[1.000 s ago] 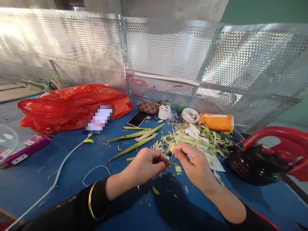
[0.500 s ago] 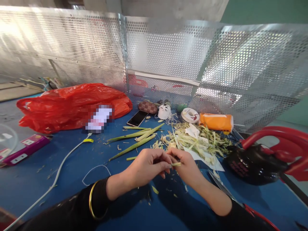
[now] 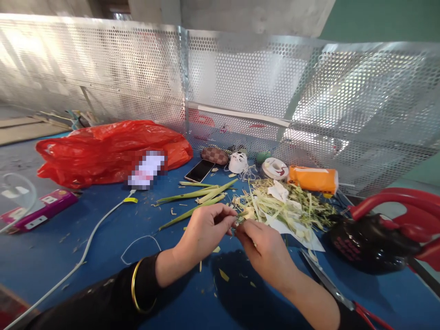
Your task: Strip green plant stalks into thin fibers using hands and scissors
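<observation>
Over the blue table, my left hand (image 3: 208,229) and my right hand (image 3: 264,247) work close together, fingertips nearly meeting. Thumb and forefinger of my left hand are pinched at a short pale-green stalk piece (image 3: 242,213), which shows only in part. My right hand's fingers are also closed; whatever they grip is hidden. Several long green stalks (image 3: 192,213) lie just beyond my left hand. Past my right hand is a heap of peelings and shreds (image 3: 292,208), partly on white paper (image 3: 311,239). Small scraps (image 3: 223,275) are scattered below my hands.
Red-handled shears (image 3: 323,275) lie right, near a black pot-shaped thing with a red handle (image 3: 374,243). Along the back are a phone (image 3: 199,171), checkered case (image 3: 214,156), tape roll (image 3: 275,168) and orange packet (image 3: 312,178). A red bag (image 3: 113,151) and white cable (image 3: 91,240) lie left.
The stalk piece that stuck out to the right between my hands now barely shows beyond my fingertips. My right hand has turned and moved lower. The whole view has shifted slightly.
</observation>
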`<act>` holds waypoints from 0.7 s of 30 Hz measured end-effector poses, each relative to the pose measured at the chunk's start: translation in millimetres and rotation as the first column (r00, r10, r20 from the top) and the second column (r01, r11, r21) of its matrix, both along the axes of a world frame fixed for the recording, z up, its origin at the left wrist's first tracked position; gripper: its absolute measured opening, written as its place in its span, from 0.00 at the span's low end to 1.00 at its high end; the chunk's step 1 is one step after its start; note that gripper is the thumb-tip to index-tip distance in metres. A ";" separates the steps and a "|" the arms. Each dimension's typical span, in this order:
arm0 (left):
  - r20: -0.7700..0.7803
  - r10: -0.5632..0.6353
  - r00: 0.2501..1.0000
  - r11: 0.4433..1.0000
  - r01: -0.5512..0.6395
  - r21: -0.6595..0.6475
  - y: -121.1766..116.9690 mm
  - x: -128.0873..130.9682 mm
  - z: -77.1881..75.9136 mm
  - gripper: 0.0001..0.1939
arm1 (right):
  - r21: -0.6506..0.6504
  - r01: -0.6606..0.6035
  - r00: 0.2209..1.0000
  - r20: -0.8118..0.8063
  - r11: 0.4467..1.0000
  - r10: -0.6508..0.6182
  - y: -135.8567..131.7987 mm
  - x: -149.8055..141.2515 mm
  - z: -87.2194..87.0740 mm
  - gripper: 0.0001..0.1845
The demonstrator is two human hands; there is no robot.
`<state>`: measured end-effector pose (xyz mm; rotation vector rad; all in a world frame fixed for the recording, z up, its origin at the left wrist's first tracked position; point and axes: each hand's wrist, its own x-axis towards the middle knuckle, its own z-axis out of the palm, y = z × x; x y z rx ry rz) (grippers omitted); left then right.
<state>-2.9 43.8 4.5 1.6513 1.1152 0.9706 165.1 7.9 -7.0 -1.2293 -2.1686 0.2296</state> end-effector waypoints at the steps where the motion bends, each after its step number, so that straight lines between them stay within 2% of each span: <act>1: -0.016 0.012 1.000 1.000 -0.012 0.007 1.3 -0.6 -1.4 0.07 | 0.049 -0.010 0.999 0.040 0.999 0.009 -1.5 -0.6 2.5 0.12; 5: -0.149 0.041 0.988 0.998 -0.034 0.055 3.6 -3.3 -1.6 0.10 | 0.276 -0.048 0.985 0.171 0.960 0.000 -6.8 -0.9 14.3 0.13; 7: -0.249 -0.007 0.968 0.993 0.036 0.112 2.2 -3.7 1.8 0.10 | 0.344 -0.033 0.982 0.185 0.938 -0.033 -7.5 1.4 19.7 0.13; 9: -0.318 -0.121 0.940 0.976 0.171 0.134 -0.5 -3.2 5.5 0.11 | 0.331 0.004 0.986 0.155 0.944 -0.059 -5.8 5.5 23.1 0.13; 12: -0.254 -0.331 0.909 0.940 0.341 -0.004 -4.8 -1.1 8.6 0.11 | 0.142 0.058 0.998 0.016 0.988 -0.061 1.7 12.8 22.4 0.12; 14: -0.115 -0.382 0.917 0.922 0.369 -0.118 -6.3 0.3 8.2 0.08 | -0.046 0.062 0.992 -0.106 0.997 -0.067 8.2 16.3 18.0 0.11; 16: 0.012 -0.350 0.937 0.925 0.348 -0.156 -6.2 1.0 6.6 0.05 | -0.241 0.029 0.974 -0.212 0.970 -0.081 13.7 17.2 11.8 0.12; 18: 0.072 -0.286 0.956 0.948 0.293 -0.123 -4.8 1.1 4.9 0.04 | -0.395 -0.027 0.951 -0.294 0.918 -0.099 16.7 15.4 5.5 0.13; 20: 0.061 -0.218 0.974 0.974 0.221 -0.057 -3.2 0.5 3.7 0.04 | -0.448 -0.059 0.937 -0.333 0.892 -0.105 16.5 11.8 0.7 0.14; 21: 0.036 -0.183 0.982 0.983 0.184 -0.018 -2.5 0.0 3.5 0.04 | -0.434 -0.057 0.939 -0.330 0.899 -0.100 15.2 9.7 -0.9 0.14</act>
